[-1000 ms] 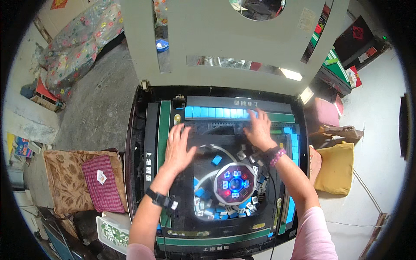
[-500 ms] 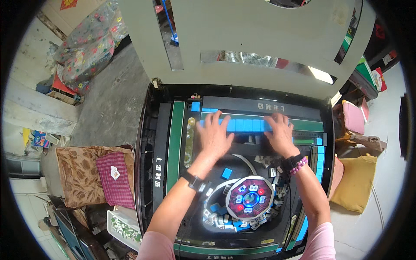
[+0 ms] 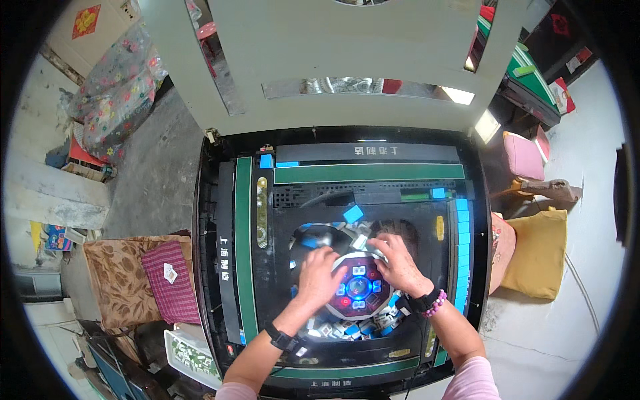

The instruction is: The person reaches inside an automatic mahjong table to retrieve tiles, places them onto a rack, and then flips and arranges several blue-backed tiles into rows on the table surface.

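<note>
A mahjong table with its inner works bared (image 3: 280, 220) fills the middle. In its round well lie many loose mahjong tiles (image 3: 350, 330), some blue back up, some white face up. My left hand (image 3: 319, 279) is over the left of the lit octagonal centre panel (image 3: 360, 305), fingers spread and bent. Over the panel's upper right my right hand (image 3: 402, 267) has its fingers apart too. I see no tile gripped in either hand. Just beyond the hands, a blue-backed tile (image 3: 353, 213) and a white one (image 3: 361, 241) lie at the well's far edge.
A raised pale tabletop panel (image 3: 320, 40) with slots stands at the far side. Blue tiles line the right channel (image 3: 463, 247). At left are a cushioned seat (image 3: 110, 280) and a white basket of green and white tiles (image 3: 190, 353). A yellow cushion (image 3: 537, 253) is at right.
Both hands have left the row of blue tiles by the far green strip and come nearer, over the centre panel. That row no longer shows there. The view has shifted slightly.
</note>
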A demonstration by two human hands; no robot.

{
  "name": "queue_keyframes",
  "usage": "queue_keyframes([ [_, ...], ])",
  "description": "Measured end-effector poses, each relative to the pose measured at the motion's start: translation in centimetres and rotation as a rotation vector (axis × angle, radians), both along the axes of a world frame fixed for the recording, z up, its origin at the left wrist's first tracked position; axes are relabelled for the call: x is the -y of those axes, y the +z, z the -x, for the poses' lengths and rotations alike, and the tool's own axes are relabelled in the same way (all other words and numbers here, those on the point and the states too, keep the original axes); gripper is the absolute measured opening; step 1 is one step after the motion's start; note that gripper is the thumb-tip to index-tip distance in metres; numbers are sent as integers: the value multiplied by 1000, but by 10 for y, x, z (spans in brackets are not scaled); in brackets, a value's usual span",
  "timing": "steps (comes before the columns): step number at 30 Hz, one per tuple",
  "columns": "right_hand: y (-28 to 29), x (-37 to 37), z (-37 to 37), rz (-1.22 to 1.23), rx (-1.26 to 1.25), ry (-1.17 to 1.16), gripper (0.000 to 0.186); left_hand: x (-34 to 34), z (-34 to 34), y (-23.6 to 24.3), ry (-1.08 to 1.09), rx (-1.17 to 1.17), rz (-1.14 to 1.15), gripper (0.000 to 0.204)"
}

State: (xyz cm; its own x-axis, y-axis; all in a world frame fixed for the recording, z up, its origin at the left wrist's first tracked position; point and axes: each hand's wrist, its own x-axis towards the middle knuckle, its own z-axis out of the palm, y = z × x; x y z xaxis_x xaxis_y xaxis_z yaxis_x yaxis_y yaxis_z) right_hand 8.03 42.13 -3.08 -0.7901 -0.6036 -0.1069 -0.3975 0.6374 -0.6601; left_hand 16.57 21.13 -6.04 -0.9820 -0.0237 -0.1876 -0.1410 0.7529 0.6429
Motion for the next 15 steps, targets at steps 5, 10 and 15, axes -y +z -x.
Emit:
queue_keyframes([
  [5,2,7,20,98,-189,-138,58,15,36,10,95,-219,-47,27],
  [10,-22,58,42,76,-259,-100,43,8,60,18,70,-236,-4,25],
  [15,2,13,13,229,-158,-129,36,-13,84,44,-124,-179,-41,30],
])
